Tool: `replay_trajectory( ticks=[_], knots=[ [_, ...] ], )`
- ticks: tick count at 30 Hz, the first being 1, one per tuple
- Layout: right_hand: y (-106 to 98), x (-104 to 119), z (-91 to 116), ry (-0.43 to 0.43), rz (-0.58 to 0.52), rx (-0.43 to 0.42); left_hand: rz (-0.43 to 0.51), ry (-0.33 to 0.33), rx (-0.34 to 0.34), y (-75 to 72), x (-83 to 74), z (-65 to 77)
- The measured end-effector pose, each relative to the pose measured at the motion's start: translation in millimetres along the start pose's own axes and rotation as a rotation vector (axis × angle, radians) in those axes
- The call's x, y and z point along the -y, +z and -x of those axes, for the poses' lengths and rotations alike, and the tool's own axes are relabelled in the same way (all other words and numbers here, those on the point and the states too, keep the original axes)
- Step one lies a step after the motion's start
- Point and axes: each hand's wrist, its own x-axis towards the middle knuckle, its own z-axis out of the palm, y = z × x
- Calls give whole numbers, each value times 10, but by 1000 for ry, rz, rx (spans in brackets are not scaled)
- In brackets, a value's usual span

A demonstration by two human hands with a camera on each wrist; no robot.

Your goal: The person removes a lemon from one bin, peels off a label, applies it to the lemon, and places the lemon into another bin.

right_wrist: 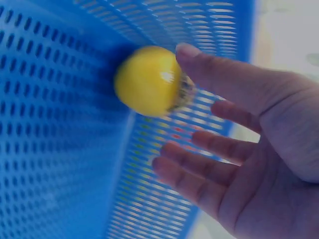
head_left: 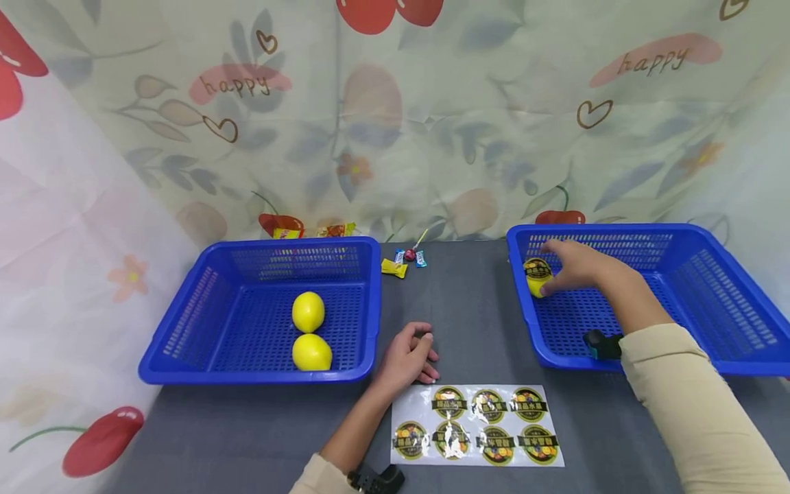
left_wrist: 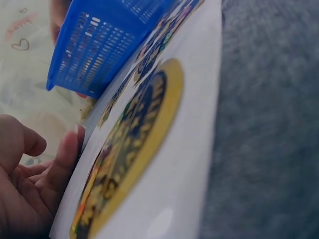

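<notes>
My right hand [head_left: 579, 266] is inside the right blue basket [head_left: 697, 232], at its left end. Right by its thumb sits a yellow lemon [head_left: 537, 287] with a round black-and-gold sticker on it. In the right wrist view the fingers [right_wrist: 199, 164] are spread and the thumb tip overlaps the lemon's edge, the palm standing away from the fruit. My left hand [head_left: 407, 353] rests on the grey table with fingers loosely bent, just beyond the top left corner of a white sticker sheet [head_left: 416, 406]. Several round fruit-label stickers are on that sheet.
On the left, another blue basket [head_left: 265, 377] holds two plain lemons, one [head_left: 308, 312] behind the other [head_left: 311, 352]. Wrapped candies [head_left: 393, 268] and a lollipop [head_left: 410, 254] lie at the back between the baskets. A patterned curtain [head_left: 432, 137] hangs behind the table.
</notes>
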Motion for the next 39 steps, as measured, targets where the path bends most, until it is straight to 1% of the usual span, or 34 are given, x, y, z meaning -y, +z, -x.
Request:
replay_trajectory(
  ticks=[3, 5, 6, 7, 10, 12, 14, 15, 16, 18, 20, 21, 23, 24, 26, 27, 28, 29, 30, 31, 33, 34, 35, 36, 37, 38, 39],
  knots=[
    [-67, 84, 149, -45, 14, -17, -33, 4, 15, -18, -21, 36],
    [-70, 156, 270, -83, 14, -58, -66, 9, 26, -27, 23, 35],
    [-58, 199, 338, -107, 18, -96, -86, 6, 31, -28, 58, 22],
    [-34, 249, 412, -129, 17, -138, -107, 7, 40, -33, 91, 14],
    [116, 420, 642, -207, 9, -317, -185, 34, 63, -39, 63, 50],
    [264, 545, 789, -277, 9, -458, -239, 61, 80, -47, 35, 78],
    [431, 652, 913, -374, 5, -574, -289, 85, 110, -60, 0, 117],
    [515, 699, 970, -423, -4, -610, -300, 101, 134, -68, -20, 140],
    [599, 738, 1028, -474, -25, -618, -312, 114, 162, -76, -43, 164],
    [767, 780, 1139, -577, -103, -563, -323, 133, 235, -97, -96, 223],
    [938, 768, 1240, -653, -207, -437, -306, 130, 330, -125, -172, 296],
    [1026, 749, 1286, -668, -255, -370, -298, 127, 380, -140, -217, 334],
    [1204, 677, 1350, -669, -339, -245, -292, 121, 474, -186, -327, 419],
    [1291, 633, 1369, -658, -358, -211, -286, 119, 513, -216, -392, 468],
    [1448, 541, 1396, -616, -384, -178, -296, 148, 553, -298, -536, 581],
    [1518, 496, 1404, -593, -394, -180, -299, 176, 550, -352, -609, 640],
    [1583, 454, 1406, -578, -396, -196, -305, 201, 529, -419, -685, 700],
    [1639, 416, 1408, -562, -400, -214, -312, 221, 491, -495, -755, 754],
    [1691, 382, 1410, -547, -390, -246, -340, 248, 427, -578, -818, 800],
    [1737, 351, 1413, -535, -388, -270, -377, 274, 347, -669, -871, 830],
    [1809, 305, 1415, -515, -368, -326, -485, 285, 157, -867, -948, 832],
    [1836, 287, 1416, -508, -355, -351, -561, 266, 59, -972, -965, 803],
    [1857, 271, 1415, -499, -349, -370, -642, 233, -30, -1076, -964, 759],
    [1874, 258, 1413, -493, -336, -390, -720, 184, -102, -1179, -955, 705],
    [1885, 249, 1408, -486, -326, -403, -794, 124, -145, -1278, -936, 646],
    [1894, 244, 1401, -477, -314, -415, -867, 54, -162, -1371, -910, 587],
    [1902, 241, 1396, -466, -306, -416, -929, -11, -155, -1456, -874, 529]
  ],
)
